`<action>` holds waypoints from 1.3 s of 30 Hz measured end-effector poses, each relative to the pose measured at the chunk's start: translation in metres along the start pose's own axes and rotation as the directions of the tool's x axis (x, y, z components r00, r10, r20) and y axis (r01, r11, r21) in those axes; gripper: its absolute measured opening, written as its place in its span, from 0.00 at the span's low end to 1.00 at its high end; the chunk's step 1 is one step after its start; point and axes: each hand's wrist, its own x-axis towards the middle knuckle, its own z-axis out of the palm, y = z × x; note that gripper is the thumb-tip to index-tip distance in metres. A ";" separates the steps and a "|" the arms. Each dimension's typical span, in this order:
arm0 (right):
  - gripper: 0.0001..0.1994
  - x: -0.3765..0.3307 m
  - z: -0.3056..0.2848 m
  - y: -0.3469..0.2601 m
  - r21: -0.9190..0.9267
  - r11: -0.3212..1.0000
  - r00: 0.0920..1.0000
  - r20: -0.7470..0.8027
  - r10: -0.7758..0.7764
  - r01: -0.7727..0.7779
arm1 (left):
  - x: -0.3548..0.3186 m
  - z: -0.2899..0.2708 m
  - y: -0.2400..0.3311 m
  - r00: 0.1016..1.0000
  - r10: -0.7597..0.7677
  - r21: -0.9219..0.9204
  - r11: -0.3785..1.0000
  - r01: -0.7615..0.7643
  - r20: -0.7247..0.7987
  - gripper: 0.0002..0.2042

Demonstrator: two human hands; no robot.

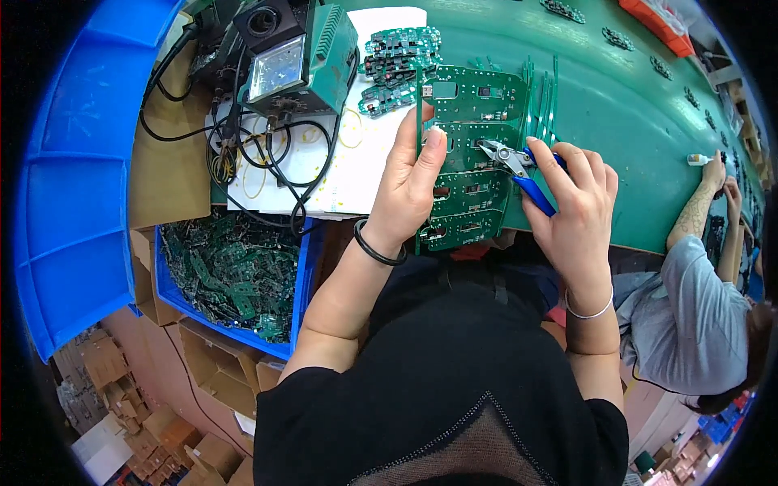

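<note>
A panel of joined green circuit boards (470, 180) is held upright at the bench's near edge. My left hand (415, 174) grips its left side, the thumb lying over the front. In my right hand (577, 190) is a pair of blue-handled side cutters (527, 180). Their jaws sit over the panel's right middle part, by a board edge; whether they touch it I cannot tell. Several thin green board strips (545, 101) lie just beyond the panel on the right. Behind it, to the left, rests a stack of separated circuit boards (397, 61).
A green soldering station (328, 61) with tangled black cables (284, 166) stands at the left on white sheets (365, 166). Below is a blue bin (304, 292) full of green board scraps. More boards lie in a row across the green bench (640, 154). A co-worker (689, 308) sits at the right.
</note>
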 end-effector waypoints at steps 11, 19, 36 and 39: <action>0.27 0.000 0.009 0.000 -0.044 0.998 0.992 -0.116 -0.048 0.043 | 0.003 0.004 0.005 0.992 -0.120 -0.095 0.989 0.117 -0.031 0.21; 0.23 -0.002 0.014 0.007 0.145 0.989 0.982 -0.190 0.009 0.019 | 0.006 -0.009 0.004 0.949 -0.303 -0.157 0.945 0.288 -0.082 0.21; 0.21 -0.004 0.016 0.018 0.153 0.982 0.986 -0.113 0.124 -0.106 | 0.013 -0.018 -0.018 0.870 -0.230 -0.831 0.268 0.487 0.435 0.25; 0.23 -0.010 0.008 0.025 0.194 0.972 0.973 -0.161 0.163 -0.131 | 0.019 -0.014 -0.003 0.925 -0.348 -0.564 0.738 0.370 0.152 0.21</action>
